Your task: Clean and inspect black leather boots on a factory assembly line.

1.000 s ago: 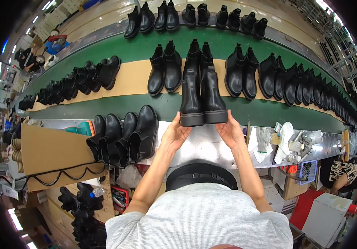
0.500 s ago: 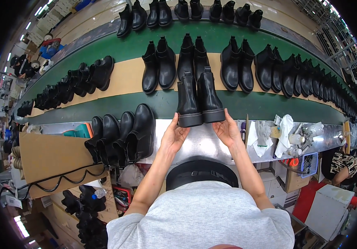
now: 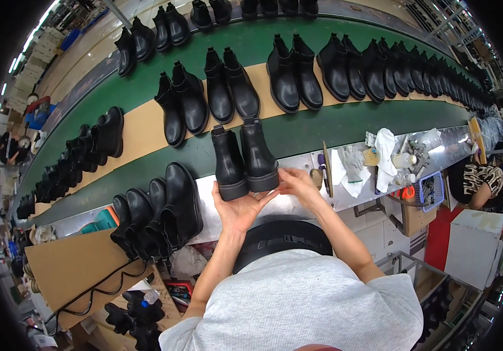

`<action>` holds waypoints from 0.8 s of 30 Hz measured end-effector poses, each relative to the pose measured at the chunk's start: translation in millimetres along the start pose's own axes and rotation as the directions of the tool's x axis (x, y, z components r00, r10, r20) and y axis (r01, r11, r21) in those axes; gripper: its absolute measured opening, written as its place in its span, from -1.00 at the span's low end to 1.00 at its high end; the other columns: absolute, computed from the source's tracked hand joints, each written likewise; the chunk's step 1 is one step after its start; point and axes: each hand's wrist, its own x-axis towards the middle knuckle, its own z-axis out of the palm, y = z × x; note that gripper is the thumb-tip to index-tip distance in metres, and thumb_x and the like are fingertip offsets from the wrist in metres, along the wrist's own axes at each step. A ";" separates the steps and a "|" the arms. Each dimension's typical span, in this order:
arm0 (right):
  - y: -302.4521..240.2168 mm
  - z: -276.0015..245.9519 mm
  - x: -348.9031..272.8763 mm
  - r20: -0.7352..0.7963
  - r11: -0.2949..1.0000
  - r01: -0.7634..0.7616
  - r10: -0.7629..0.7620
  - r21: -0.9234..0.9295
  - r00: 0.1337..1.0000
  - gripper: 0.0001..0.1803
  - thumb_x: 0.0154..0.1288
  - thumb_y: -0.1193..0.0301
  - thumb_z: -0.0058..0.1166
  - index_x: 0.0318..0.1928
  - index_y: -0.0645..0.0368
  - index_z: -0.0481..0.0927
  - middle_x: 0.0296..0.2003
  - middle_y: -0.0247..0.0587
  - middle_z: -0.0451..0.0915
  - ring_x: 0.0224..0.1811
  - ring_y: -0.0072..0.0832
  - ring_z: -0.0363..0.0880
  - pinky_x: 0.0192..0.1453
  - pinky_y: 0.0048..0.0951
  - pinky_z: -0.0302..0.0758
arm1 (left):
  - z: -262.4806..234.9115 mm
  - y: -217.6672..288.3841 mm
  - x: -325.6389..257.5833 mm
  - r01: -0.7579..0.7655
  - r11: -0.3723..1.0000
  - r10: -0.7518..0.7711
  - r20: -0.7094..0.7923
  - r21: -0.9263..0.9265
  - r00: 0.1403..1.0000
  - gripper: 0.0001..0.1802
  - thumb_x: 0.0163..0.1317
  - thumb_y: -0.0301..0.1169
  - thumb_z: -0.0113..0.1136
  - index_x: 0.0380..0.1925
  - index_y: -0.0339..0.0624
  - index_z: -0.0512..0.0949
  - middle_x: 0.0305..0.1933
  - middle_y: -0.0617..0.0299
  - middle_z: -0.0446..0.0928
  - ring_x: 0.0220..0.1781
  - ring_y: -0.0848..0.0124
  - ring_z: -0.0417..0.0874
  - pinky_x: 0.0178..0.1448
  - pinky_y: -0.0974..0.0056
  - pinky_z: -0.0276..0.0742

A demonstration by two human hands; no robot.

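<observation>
In front of me is a pair of black ankle boots, heels toward me: the left boot (image 3: pixel 228 158) and the right boot (image 3: pixel 258 149). My left hand (image 3: pixel 238 213) cups the thick heels from beneath, its thumb up along the left boot's side and its fingers stretching under the right one. Against the outer side of the right boot's heel, my right hand (image 3: pixel 299 186) grips with thumb and fingers, close to the left fingertips. Where the toes rest is hidden behind the shafts. Beyond them, more paired boots (image 3: pixel 231 88) stand on brown cardboard (image 3: pixel 140 126).
A green belt (image 3: pixel 298 136) carries long rows of boots. At left, several boots (image 3: pixel 181 199) stand by a cardboard box (image 3: pixel 70 275). To the right lie white cloths (image 3: pixel 386 158), bottles (image 3: pixel 403 161) and a blue basket (image 3: pixel 431 193). Another person (image 3: pixel 485 181) is at far right.
My view has turned, so the bench and rows look tilted. The left hand has slid beneath both heels, and the right hand has moved in closer to it. The boots remain held together.
</observation>
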 end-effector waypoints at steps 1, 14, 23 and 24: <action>3.0 -11.7 2.5 -0.132 0.950 0.146 -0.188 -0.274 0.973 -0.61 0.25 0.23 0.11 -0.06 0.30 0.52 -0.36 -0.19 0.60 -0.45 -0.52 0.61 -0.42 -0.46 0.56 | -1.0 -0.5 1.7 -0.021 1.000 0.021 -0.014 0.018 1.000 -0.13 0.10 0.29 -0.21 0.28 -0.05 0.14 0.35 -0.16 -0.02 0.40 -0.14 -0.01 0.34 -0.41 -0.05; 51.7 -134.0 11.2 -0.357 0.157 -0.322 -0.446 -0.934 0.820 -0.79 -0.01 0.60 0.05 -0.29 0.40 0.45 -0.48 0.21 0.58 -0.35 0.00 0.63 -0.27 -0.15 0.57 | 10.5 -14.0 24.5 -0.087 0.995 0.081 -0.109 -0.049 0.991 -0.04 0.04 0.24 0.01 0.29 -0.14 0.00 0.28 -0.12 -0.04 0.37 -0.15 0.01 0.27 -0.45 0.11; -66.7 -2.5 -54.3 -0.056 0.803 0.553 -0.577 -0.221 0.815 -0.79 0.13 0.63 0.13 -0.19 0.35 0.47 -0.29 -0.14 0.57 -0.34 -0.53 0.60 -0.23 -0.54 0.56 | 11.6 -36.1 29.6 -0.104 0.980 0.117 -0.067 0.170 0.991 -0.13 0.11 0.25 -0.10 0.25 -0.13 0.11 0.26 -0.09 0.10 0.36 -0.09 0.09 0.25 -0.38 0.22; -65.2 1.2 -51.0 -0.019 0.766 0.560 -0.595 -0.316 0.803 -0.79 0.13 0.63 0.15 -0.20 0.35 0.48 -0.28 -0.16 0.57 -0.33 -0.53 0.59 -0.23 -0.56 0.55 | 11.9 -38.5 31.0 -0.108 0.981 0.120 -0.067 0.162 0.991 -0.13 0.11 0.25 -0.10 0.25 -0.13 0.11 0.26 -0.09 0.10 0.36 -0.09 0.09 0.25 -0.38 0.22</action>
